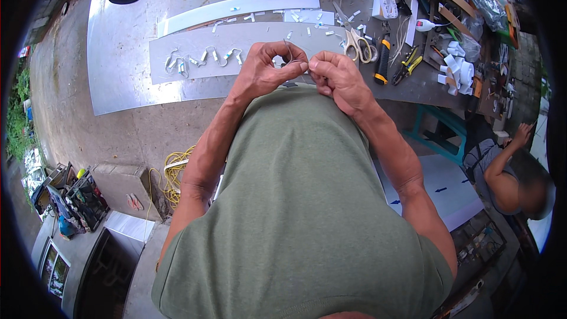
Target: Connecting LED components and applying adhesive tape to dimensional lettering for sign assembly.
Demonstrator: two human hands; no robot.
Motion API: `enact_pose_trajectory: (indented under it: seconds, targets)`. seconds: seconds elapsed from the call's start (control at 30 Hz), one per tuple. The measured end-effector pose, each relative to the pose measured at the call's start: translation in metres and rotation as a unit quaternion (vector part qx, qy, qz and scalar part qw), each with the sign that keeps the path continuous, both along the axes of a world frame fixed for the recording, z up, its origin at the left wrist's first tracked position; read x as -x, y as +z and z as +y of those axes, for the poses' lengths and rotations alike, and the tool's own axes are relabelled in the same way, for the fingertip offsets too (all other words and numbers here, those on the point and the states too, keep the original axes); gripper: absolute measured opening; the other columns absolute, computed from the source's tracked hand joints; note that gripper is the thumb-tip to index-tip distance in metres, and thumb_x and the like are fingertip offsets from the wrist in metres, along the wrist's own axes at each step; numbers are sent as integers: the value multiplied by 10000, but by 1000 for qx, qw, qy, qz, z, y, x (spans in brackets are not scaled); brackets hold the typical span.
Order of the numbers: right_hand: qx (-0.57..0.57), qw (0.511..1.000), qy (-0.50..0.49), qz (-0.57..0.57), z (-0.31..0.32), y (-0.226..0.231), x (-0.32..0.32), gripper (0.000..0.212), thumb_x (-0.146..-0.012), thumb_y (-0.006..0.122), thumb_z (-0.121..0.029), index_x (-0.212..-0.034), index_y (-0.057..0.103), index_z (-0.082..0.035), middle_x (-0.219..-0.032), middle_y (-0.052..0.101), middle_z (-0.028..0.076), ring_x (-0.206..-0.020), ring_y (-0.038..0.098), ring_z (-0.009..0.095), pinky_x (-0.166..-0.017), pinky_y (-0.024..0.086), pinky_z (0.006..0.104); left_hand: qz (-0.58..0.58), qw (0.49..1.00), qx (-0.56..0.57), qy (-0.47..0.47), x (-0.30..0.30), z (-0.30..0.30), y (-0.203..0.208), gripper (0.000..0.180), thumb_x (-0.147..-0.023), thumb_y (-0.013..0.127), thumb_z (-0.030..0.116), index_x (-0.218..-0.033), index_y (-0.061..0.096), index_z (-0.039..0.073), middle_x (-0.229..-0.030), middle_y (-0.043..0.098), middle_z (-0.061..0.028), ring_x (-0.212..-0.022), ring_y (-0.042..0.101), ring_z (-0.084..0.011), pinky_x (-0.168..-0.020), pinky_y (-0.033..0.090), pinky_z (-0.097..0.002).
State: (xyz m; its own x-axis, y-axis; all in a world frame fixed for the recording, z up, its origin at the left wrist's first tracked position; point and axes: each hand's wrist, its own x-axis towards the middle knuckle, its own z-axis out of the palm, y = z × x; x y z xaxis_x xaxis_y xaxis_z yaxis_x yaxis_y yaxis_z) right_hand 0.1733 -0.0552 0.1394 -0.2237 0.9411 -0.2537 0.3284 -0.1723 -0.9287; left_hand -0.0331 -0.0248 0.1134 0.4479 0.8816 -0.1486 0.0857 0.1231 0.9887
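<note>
While both hands meet over the near edge of the metal-topped bench [124, 53], I note a thin wire [289, 52] pinched between them. Left hand [267, 71]: fingers curled, thumb and forefinger closed on the wire, which loops up just above the knuckles. Right hand [339, 78]: also closed, fingertips [313, 66] pressed together on the wire's other end, touching the left hand's fingertips. The wire sits at chest height, just past the collar of my green shirt [301, 201].

Beyond the hands lies a long grey strip [236, 38] carrying a string of small white modules [204, 57] joined by wire. A second, paler strip [236, 7] lies farther back, small white scraps scattered between them. Just right of the right hand: scissors with pale handles [359, 47], then a black-and-orange utility knife [382, 59], then yellow-handled pliers [407, 66], all flat on the bench. White tape rolls [458, 68] sit farther right.

Yellow cable [176, 171] is coiled on the floor at left. Another person [514, 171] crouches at far right, one arm raised; what that hand does I cannot tell.
</note>
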Motion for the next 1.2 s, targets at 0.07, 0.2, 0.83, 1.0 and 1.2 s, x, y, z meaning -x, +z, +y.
enact_pose_trajectory:
  seconds: [0.07,0.2,0.83,1.0,1.2]
  targets:
    - [104,987,-26,117,3,-7,-4,163,-911,712,-143,-1009,648,-29,-892,630,45,-812,583,130,-637,471,275,-1,1000,4,11,-1,1,-1,159,-834,768,153,-894,744,7,-801,701,-11,-787,610,-79,-762,485,-264]
    - [13,995,-23,98,2,-4,-4,214,-887,724,-117,-1070,641,-45,-954,641,44,-823,592,144,-669,483,277,-40,995,92,12,3,4,-5,162,-836,760,147,-895,740,-3,-798,697,-21,-770,613,-85,-730,489,-254]
    - [-245,965,34,-86,0,-9,0,143,-859,758,-115,-922,663,-29,-855,616,45,-764,584,190,-643,480,331,-34,997,62,1,2,-1,-4,163,-836,771,146,-906,743,2,-808,701,-13,-766,603,-80,-731,478,-257]
    - [261,925,-58,271,2,-19,-5,262,-1021,617,-262,-1012,659,-3,-825,620,-6,-749,576,117,-647,485,282,-6,999,33,18,0,0,-3,164,-836,769,146,-907,742,1,-803,703,-23,-781,613,-86,-745,483,-261]
    - [-252,965,11,-69,2,-12,-2,241,-885,720,-61,-1122,676,-59,-966,664,55,-906,648,201,-743,541,324,-99,984,142,39,5,-1,-13,152,-852,738,117,-903,728,-26,-829,706,-61,-787,643,-120,-754,509,-266]
